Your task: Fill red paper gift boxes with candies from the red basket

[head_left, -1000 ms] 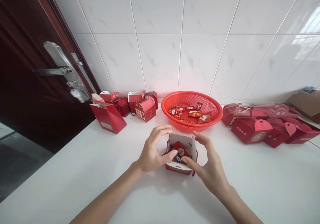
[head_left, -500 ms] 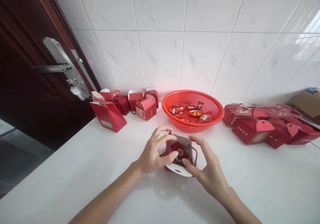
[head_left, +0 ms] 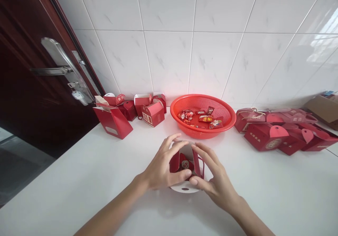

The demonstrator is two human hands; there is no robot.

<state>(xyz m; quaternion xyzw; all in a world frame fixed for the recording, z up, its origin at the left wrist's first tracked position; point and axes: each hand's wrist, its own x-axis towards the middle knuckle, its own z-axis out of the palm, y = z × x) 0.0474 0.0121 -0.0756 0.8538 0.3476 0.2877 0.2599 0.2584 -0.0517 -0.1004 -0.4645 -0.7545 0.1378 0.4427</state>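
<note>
seems to be closing up a small red box (head_left: pixel 196 163), folding the side panels (head_left: pixel 174 164) inward over a red-wrapped piece (head_left: pixel 185 164) lying inside. has the box on the white table (head_left: pixel 63 186), just in front of the red basket (head_left: pixel 202 134), well apart from the other boxes (head_left: pixel 157 115) at the left and the stacked boxes (head_left: pixel 260 137) at the right. holding it from both sides at once: curving the left hand (head_left: pixel 161 164) and the right hand (head_left: pixel 217 172) wide around the open top, reaching fingertips close together at the back, resting thumbs near each other above the front flap (head_left: pixel 178 187). cannot tell how firmly. probably calls next for pinning both panels down, then lifting the front flap over them, without trapping the dark red cord (head_left: pixel 203 167) at the right side. compared with half a second ago, shows both panels tipped further in, the front flap spread lower toward the near side, and fingertips drawn closer together; shows no change in the basket or its sweets (head_left: pixel 206 119)
</note>
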